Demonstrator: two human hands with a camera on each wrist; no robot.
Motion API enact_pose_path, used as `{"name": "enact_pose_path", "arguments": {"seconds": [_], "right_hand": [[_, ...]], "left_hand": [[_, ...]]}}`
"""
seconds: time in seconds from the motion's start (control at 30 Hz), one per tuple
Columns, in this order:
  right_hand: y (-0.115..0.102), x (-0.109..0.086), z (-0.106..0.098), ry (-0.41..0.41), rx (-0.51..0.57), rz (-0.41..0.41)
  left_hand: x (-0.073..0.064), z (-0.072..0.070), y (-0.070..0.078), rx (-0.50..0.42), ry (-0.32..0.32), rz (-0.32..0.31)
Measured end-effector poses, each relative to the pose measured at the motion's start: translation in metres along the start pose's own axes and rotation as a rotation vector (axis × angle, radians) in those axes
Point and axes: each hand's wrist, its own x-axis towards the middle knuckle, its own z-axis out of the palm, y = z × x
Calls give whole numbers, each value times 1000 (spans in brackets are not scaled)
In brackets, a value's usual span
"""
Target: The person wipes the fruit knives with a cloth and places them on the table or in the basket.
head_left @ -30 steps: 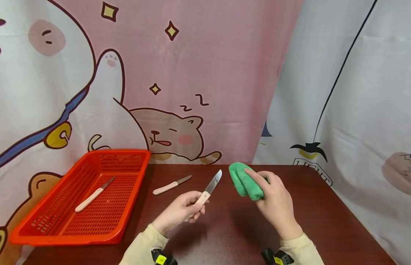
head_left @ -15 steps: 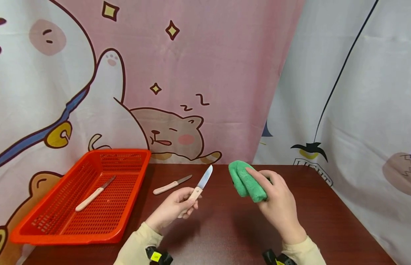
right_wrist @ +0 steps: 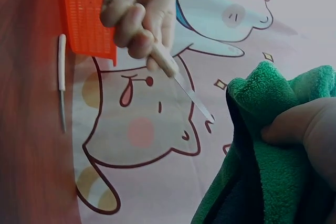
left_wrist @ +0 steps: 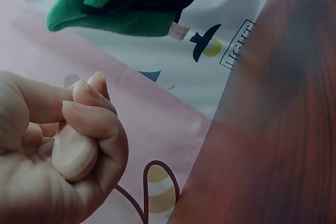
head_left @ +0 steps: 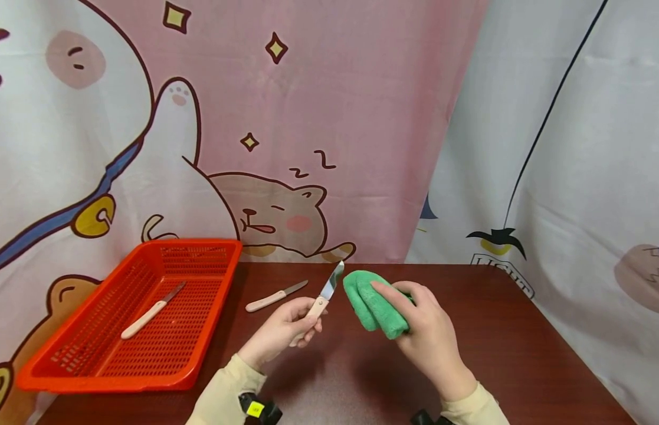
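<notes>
My left hand (head_left: 284,332) grips a small knife (head_left: 320,306) by its cream handle, the blade tilted up and away to the right. In the left wrist view only the butt of the handle (left_wrist: 74,153) shows within curled fingers. My right hand (head_left: 427,330) holds a folded green cloth (head_left: 374,301), thumb pressed on it in the right wrist view. A dark underside and a small label show on the cloth in the left wrist view. Cloth and blade are close, with a narrow gap between them. A second knife (head_left: 276,296) lies on the table behind my left hand.
At the left stands a red plastic basket (head_left: 207,342) with slotted walls. Another cream-handled knife (head_left: 153,311) lies inside it. The dark brown table (head_left: 520,342) ends against a printed curtain (head_left: 361,118) at the back and right.
My left hand first shifted left with the knife, then slightly back right. My right hand has brought the cloth leftward and a little lower, nearer to the blade.
</notes>
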Motion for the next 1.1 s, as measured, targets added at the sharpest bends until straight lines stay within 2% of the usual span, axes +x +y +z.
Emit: {"name": "enact_pose_path", "arguments": {"seconds": [0.23, 0.4, 0.63, 0.87, 1.1], "right_hand": [[-8, -2, 10, -29, 26, -44], [-12, -5, 18, -66, 37, -41], [-13, -8, 29, -55, 36, -90], [-11, -14, 34, -125, 34, -43], [-9, -14, 36, -130, 30, -36]], "left_hand": [[3, 7, 1, 10, -11, 3], [4, 13, 4, 41, -18, 4], [4, 20, 2, 75, -17, -20], [2, 22, 1, 94, -14, -26], [0, 22, 1, 113, -17, -31]]}}
